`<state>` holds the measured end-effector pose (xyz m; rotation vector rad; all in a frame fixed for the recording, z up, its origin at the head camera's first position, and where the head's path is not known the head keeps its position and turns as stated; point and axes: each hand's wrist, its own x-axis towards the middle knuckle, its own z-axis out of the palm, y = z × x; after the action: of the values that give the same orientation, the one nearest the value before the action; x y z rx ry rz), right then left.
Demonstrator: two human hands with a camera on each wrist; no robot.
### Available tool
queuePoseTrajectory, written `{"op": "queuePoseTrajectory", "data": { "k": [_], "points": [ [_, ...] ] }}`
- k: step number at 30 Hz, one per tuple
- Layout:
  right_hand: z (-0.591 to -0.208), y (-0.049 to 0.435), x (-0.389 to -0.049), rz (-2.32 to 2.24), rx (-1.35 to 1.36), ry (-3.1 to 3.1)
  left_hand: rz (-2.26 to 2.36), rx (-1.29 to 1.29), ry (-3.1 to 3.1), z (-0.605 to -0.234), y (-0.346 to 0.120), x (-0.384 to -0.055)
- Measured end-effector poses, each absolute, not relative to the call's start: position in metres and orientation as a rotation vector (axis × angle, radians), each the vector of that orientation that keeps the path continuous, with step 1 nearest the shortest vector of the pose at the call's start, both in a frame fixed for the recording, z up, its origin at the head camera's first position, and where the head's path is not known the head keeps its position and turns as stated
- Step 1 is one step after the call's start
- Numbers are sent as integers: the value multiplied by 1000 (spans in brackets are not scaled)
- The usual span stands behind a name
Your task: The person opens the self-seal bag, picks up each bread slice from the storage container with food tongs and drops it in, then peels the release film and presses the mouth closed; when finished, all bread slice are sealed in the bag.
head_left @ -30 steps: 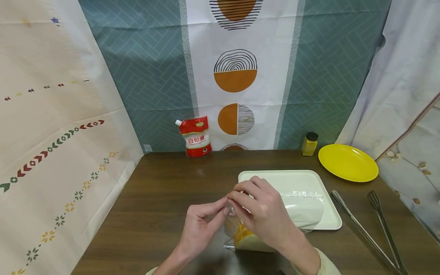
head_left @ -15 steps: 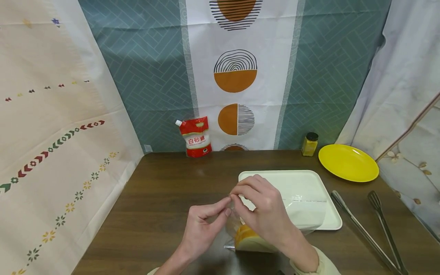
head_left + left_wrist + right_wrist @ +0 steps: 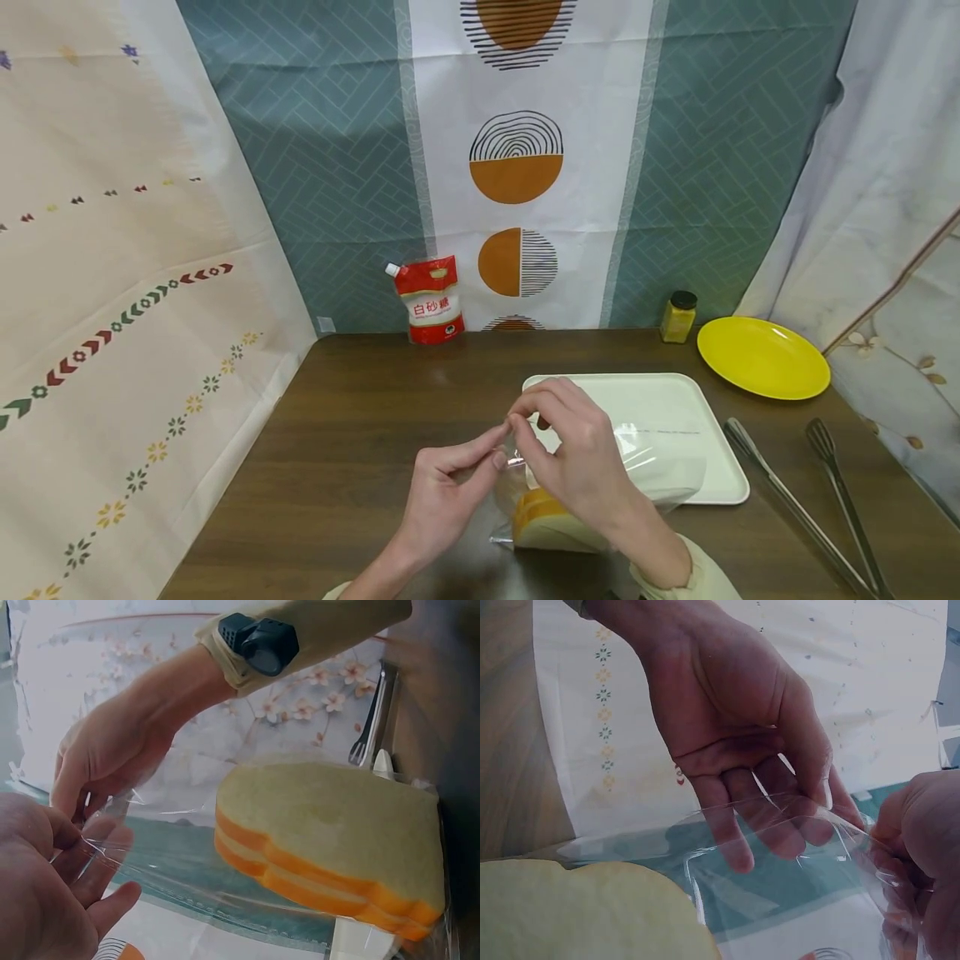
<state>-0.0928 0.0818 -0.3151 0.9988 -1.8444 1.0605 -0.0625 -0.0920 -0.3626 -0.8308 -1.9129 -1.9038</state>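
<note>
Left hand (image 3: 447,504) pinching a clear bag (image 3: 504,493), right hand (image 3: 583,446) pinching its edge alongside, bread slices (image 3: 555,532) inside, white tray (image 3: 637,392) farther right!

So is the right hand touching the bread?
Apart: the left wrist view shows clear film spanning a gap between the right hand and the bread.

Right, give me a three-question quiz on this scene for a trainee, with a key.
1. Fill in the gap: the left hand and right hand hold a clear ____ with sliced bread inside.

2. True or false: the small jar has a black lid.

3. Which of these is farthest left in the head view?
A) yellow plate
B) red pouch
C) white tray

Key:
1. bag
2. true
3. B
</note>
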Motion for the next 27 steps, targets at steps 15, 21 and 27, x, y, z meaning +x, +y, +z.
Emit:
{"op": "queuePoseTrajectory", "data": {
  "k": [15, 21, 27],
  "points": [
    [-300, 104, -97, 1063, 771, -1884, -2058, -753, -1849, -366, -90, -65],
    [-295, 120, -100, 1042, 680, -1866, -2054, -681, -1891, -366, -91, -66],
    [-295, 143, -102, 1041, 585, -1854, -2044, -647, -1937, -366, -91, -67]
  ]
}}
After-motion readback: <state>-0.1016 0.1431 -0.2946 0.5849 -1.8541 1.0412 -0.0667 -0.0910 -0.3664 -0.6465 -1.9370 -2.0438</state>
